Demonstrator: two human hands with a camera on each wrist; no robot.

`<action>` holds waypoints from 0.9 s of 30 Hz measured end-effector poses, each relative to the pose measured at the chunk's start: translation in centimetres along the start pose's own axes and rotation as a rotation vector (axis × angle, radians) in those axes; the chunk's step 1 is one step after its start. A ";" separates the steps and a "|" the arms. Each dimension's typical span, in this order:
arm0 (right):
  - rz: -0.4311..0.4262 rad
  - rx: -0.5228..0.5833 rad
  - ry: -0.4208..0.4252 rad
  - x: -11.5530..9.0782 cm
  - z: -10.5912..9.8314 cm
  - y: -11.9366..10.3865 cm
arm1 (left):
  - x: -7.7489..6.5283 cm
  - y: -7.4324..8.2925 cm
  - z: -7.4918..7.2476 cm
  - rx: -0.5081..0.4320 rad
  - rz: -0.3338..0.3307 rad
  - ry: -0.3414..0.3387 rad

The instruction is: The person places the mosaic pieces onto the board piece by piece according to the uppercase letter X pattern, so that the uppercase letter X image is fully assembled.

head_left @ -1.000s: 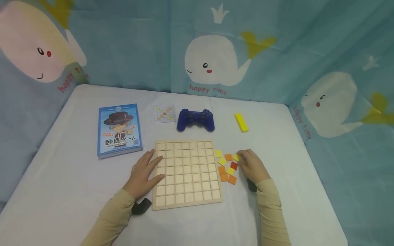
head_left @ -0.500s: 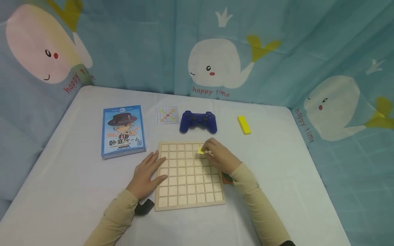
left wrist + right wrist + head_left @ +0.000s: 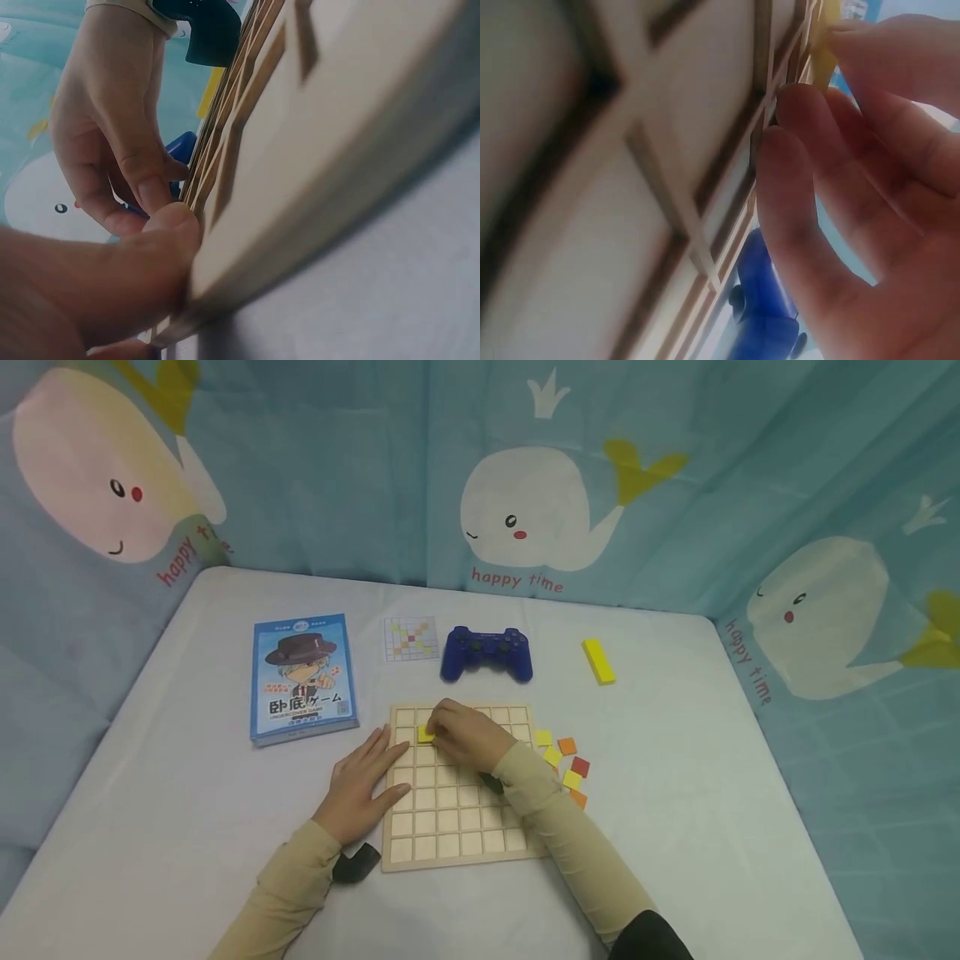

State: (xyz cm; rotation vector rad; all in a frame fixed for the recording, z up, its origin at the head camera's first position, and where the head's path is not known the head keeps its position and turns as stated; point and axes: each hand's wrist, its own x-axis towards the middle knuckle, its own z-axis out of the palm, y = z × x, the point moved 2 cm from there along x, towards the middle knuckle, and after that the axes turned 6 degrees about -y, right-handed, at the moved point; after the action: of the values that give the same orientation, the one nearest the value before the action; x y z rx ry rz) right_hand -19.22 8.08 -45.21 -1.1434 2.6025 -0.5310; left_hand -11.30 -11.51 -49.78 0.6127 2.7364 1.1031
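Observation:
A yellow square tile (image 3: 424, 735) is pinched between the thumb and fingers of my right hand (image 3: 471, 737), over a cell in the upper left part of the wooden grid board (image 3: 424, 847). In the right wrist view the yellow tile (image 3: 825, 58) stands on edge close to the grid ridges. My left hand (image 3: 358, 795) rests along the board's left edge with fingers spread, their tips on the rim. The left wrist view shows the left thumb (image 3: 127, 277) against the board's side. Right of the board lie loose tiles, among them a red tile (image 3: 581, 767) and an orange tile (image 3: 567, 746).
Behind the board are a printed pattern card (image 3: 411, 639), a blue game controller (image 3: 487, 653) and a yellow block (image 3: 598, 662). A blue game box (image 3: 303, 681) stands at the left. A whale-print curtain (image 3: 360, 468) hangs behind the white table (image 3: 712, 793).
My right hand has picked the yellow tile from the loose group and carried it left across the board to its upper left part. The left hand has stayed on the board's edge.

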 end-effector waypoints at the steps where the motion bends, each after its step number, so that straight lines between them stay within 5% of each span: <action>1: 0.005 0.000 -0.005 0.0 0.0 0.0 | 0.0 0.0 0.0 0.002 0.000 -0.001; 27: -0.003 -0.099 -0.021 0.0 -0.5 -0.2 | 0.0 -0.2 0.1 0.029 0.003 0.019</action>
State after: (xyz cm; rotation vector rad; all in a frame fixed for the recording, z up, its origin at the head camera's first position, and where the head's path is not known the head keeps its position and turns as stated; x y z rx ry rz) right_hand -19.26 8.04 -44.67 -1.1758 2.6364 -0.3922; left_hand -11.36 -11.58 -50.00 0.6129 2.7735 1.0769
